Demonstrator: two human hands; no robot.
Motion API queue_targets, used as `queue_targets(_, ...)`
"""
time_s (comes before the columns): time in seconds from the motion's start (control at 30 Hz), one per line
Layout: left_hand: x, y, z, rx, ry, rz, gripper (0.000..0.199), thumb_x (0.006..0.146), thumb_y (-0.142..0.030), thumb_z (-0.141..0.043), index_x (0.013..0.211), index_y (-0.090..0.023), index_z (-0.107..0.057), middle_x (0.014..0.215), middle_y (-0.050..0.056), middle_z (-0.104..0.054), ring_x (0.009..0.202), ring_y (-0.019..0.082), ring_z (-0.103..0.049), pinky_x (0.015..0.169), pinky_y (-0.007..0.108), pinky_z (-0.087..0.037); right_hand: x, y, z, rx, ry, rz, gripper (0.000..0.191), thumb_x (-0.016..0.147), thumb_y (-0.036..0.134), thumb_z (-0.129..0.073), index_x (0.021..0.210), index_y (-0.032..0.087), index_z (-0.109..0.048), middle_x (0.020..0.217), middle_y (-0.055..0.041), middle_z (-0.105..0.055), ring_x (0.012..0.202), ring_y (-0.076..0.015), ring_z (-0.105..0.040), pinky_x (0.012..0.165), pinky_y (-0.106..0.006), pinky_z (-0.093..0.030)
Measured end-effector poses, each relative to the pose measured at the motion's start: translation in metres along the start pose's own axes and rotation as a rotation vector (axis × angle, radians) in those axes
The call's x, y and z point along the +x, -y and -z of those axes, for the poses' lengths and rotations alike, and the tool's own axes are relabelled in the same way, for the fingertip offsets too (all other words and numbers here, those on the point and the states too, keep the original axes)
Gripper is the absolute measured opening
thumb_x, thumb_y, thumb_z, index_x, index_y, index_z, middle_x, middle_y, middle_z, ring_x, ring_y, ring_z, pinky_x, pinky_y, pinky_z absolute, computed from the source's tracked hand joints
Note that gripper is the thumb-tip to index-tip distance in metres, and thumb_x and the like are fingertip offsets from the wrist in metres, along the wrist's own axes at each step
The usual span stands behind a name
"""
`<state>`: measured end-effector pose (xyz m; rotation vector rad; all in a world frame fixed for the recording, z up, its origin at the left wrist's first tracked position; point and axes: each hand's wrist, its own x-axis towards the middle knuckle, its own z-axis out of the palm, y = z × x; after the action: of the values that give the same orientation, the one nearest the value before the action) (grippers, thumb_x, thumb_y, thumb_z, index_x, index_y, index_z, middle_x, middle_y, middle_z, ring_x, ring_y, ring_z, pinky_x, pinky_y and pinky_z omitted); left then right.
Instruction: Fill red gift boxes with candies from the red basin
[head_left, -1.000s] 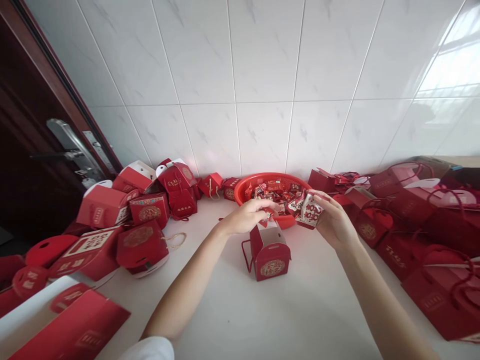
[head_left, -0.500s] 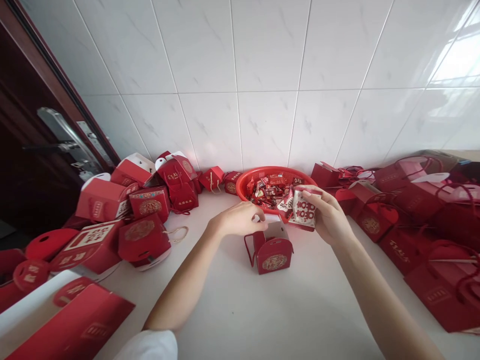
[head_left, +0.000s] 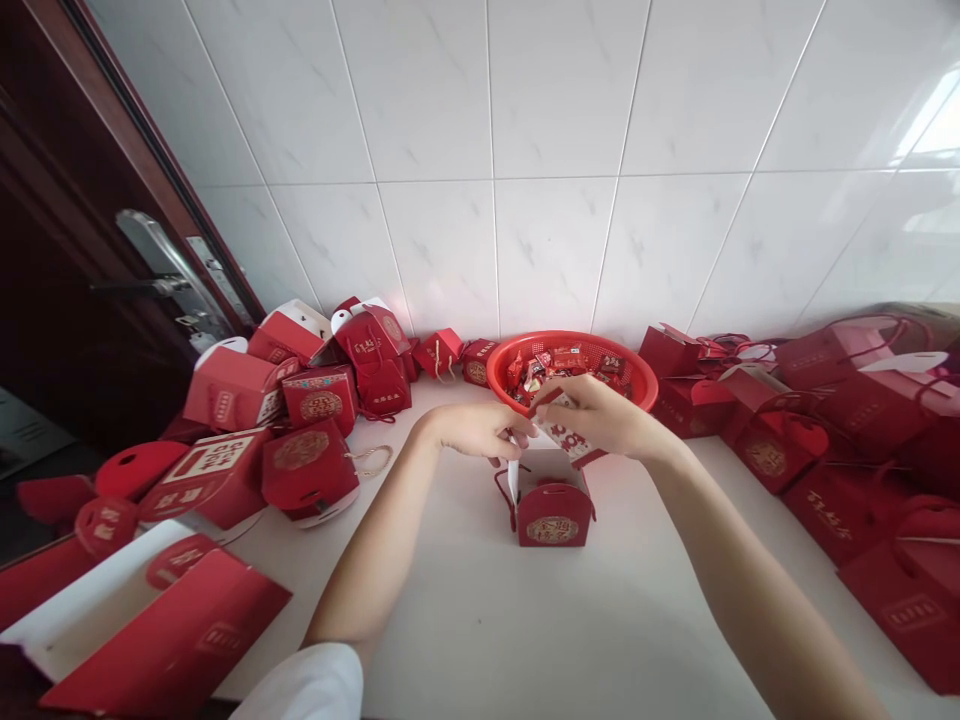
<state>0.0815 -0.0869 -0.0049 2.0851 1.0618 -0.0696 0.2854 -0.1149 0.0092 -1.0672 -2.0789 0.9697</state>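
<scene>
A small red gift box (head_left: 553, 518) with a gold emblem stands upright in front of me, its top open. My left hand (head_left: 480, 430) pinches the white inner side of the box's flap (head_left: 513, 480) at the left. Just above the opening, my right hand (head_left: 604, 412) is closed on a red and white printed packet (head_left: 564, 428), which tilts down toward the box. Behind the hands is a red plastic basket (head_left: 646, 388) holding several wrapped candies (head_left: 568, 358), partly hidden by my right hand.
Several red gift boxes (head_left: 309, 470) crowd the left side of the white table (head_left: 480, 620). An open red carton (head_left: 172, 640) lies at the near left. More red boxes and bags (head_left: 840, 505) line the right. A tiled wall (head_left: 555, 240) rises behind, and a door handle (head_left: 169, 260) is at far left.
My right hand has brought the packet left and down, from beside the basket to over the box. My left hand now grips the box's flap, pulled outward to the left.
</scene>
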Motion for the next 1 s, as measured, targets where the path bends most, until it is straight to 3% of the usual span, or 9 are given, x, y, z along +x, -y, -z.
queue_targets(0.13,0.001,0.005,0.002,0.079,-0.005,-0.052,0.03,0.082,-0.023,-0.059,0.109,-0.017,-0.068,0.118,0.006,-0.069,0.077,0.013,-0.066,0.072,0.023,-0.05,0.003,-0.001,-0.003,0.253,-0.144,0.115,0.018,0.084,0.034,-0.067,0.091,0.02,-0.076,0.082,-0.0026,-0.071,0.072,-0.017,-0.064,0.063,-0.029,-0.049)
queue_targets(0.27,0.001,0.006,0.003,0.13,-0.031,-0.096,0.019,0.081,-0.022,-0.06,0.097,-0.016,-0.067,0.094,0.003,-0.071,0.077,0.014,-0.064,0.068,0.022,-0.047,0.004,-0.015,-0.017,0.393,-0.057,0.133,0.019,0.078,0.036,-0.074,0.088,0.02,-0.078,0.09,-0.0045,-0.075,0.083,-0.0204,-0.069,0.074,-0.033,-0.053)
queue_targets(0.37,0.001,0.004,0.004,0.077,-0.009,-0.135,0.023,0.08,-0.018,-0.06,0.102,-0.015,-0.066,0.09,0.002,-0.071,0.075,0.014,-0.063,0.066,0.022,-0.046,0.001,-0.027,-0.022,0.258,0.008,0.098,0.016,0.08,0.028,-0.07,0.09,0.019,-0.078,0.088,-0.0045,-0.076,0.081,-0.0206,-0.069,0.071,-0.032,-0.052)
queue_targets(0.5,0.002,0.005,0.005,0.049,0.012,-0.174,0.038,0.078,-0.015,-0.06,0.116,-0.017,-0.065,0.108,0.004,-0.072,0.078,0.014,-0.064,0.066,0.022,-0.047,-0.005,-0.034,-0.02,-0.044,0.012,0.042,0.014,0.081,0.017,-0.063,0.086,0.019,-0.076,0.083,-0.0026,-0.075,0.076,-0.0194,-0.068,0.065,-0.029,-0.05)
queue_targets(0.67,0.004,0.009,0.005,0.093,0.009,-0.145,0.049,0.079,-0.017,-0.06,0.127,-0.018,-0.062,0.119,0.007,-0.07,0.083,0.015,-0.066,0.07,0.022,-0.048,-0.009,-0.035,-0.017,-0.25,0.037,0.008,0.024,0.082,0.013,-0.058,0.099,0.021,-0.074,0.088,-0.0043,-0.076,0.079,-0.0214,-0.071,0.065,-0.029,-0.051)
queue_targets(1.0,0.003,0.004,0.003,0.103,-0.008,-0.059,0.052,0.085,-0.027,-0.062,0.136,-0.016,-0.058,0.129,0.009,-0.067,0.104,0.019,-0.066,0.082,0.023,-0.048,-0.044,-0.051,-0.007,-0.267,-0.123,0.15,0.016,0.089,0.033,-0.064,0.1,0.026,-0.073,0.11,-0.0051,-0.074,0.099,-0.0241,-0.07,0.084,-0.036,-0.056)
